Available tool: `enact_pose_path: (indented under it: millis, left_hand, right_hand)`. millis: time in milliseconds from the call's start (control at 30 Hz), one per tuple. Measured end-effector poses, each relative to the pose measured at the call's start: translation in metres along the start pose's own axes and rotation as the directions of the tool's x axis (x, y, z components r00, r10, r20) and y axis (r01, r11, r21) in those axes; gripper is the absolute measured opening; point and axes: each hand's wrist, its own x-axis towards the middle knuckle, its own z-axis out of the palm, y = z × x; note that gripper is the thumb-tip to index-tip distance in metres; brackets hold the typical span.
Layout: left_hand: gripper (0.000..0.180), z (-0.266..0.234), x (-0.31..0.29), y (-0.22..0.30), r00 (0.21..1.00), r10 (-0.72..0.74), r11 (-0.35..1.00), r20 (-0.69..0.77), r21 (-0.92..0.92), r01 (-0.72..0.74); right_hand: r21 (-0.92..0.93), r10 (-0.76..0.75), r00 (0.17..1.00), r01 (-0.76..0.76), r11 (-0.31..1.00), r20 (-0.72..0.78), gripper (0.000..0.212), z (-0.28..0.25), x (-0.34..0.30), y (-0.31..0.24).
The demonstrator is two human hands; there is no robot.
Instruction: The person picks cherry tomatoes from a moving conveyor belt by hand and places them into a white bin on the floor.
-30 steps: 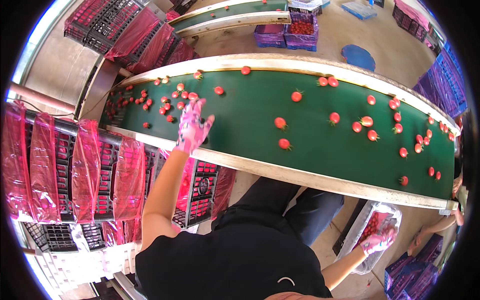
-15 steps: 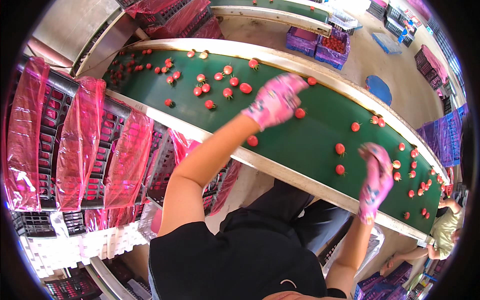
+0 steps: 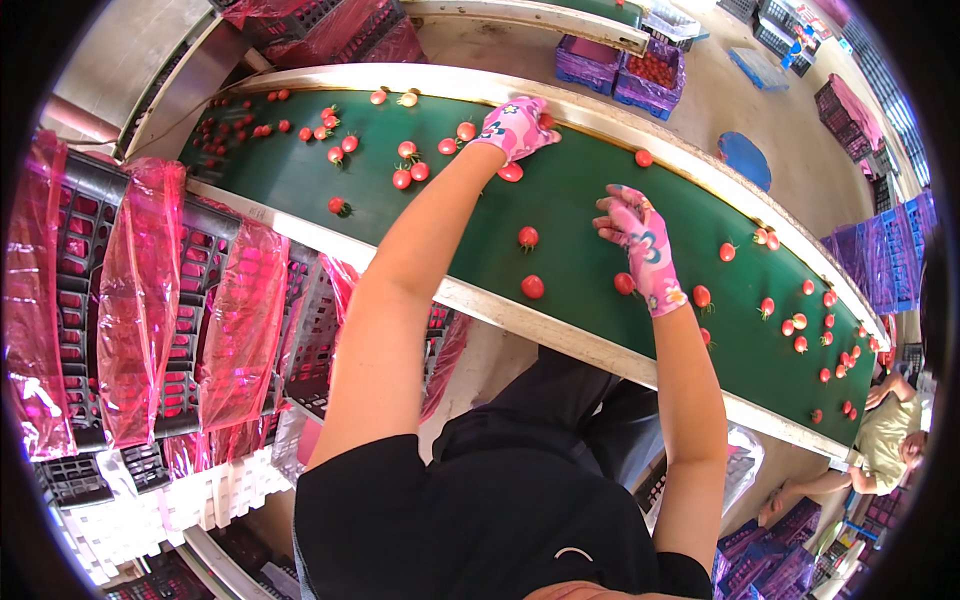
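Observation:
Red cherry tomatoes, some with green stems, lie scattered over a green conveyor belt (image 3: pixel 590 170). Both of my hands wear pink flower-patterned gloves. At the belt's far side, my left hand (image 3: pixel 515 131) has its fingers around a cherry tomato (image 3: pixel 546 121); another tomato (image 3: pixel 511 172) lies just below that hand. My right hand (image 3: pixel 640 240) hovers over the middle of the belt, its fingers apart and slightly bent, with nothing visible in them. Beside its wrist lies a tomato (image 3: pixel 624 283), partly covered by the glove.
Pale rails (image 3: pixel 590 342) edge the belt. Black crates with pink plastic film (image 3: pixel 240 330) stand stacked at the left. Beyond the belt are a purple-lined crate of tomatoes (image 3: pixel 650 80) and a blue round stool (image 3: pixel 745 162). A person in a light shirt (image 3: pixel 888 445) sits at the far right.
My left hand has moved left and toward the far rail, closing on a tomato. My right hand has swung left and farther over the belt. Several near-side tomatoes have shifted right.

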Motion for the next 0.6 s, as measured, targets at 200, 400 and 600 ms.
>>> enact_pose_path:
  millis: [200,400,600]
  left_hand:
    - [0.059,0.01,-0.079,0.11,0.879,0.445,0.872,0.169,-0.307,-0.382]
    - [0.037,-0.034,-0.122,0.018,0.988,0.127,0.952,-0.086,0.29,-0.097]
    - [0.039,-0.051,-0.15,-0.045,0.959,-0.279,0.953,0.048,0.135,0.271]
  right_hand:
    - [0.55,0.192,0.98,-0.188,0.814,0.05,0.038,-0.016,0.011,0.006]
    - [0.53,0.168,0.983,-0.185,0.827,0.079,0.027,-0.017,0.005,0.002]
    - [0.404,0.122,0.992,-0.1,0.909,-0.03,0.031,-0.007,0.001,-0.005]
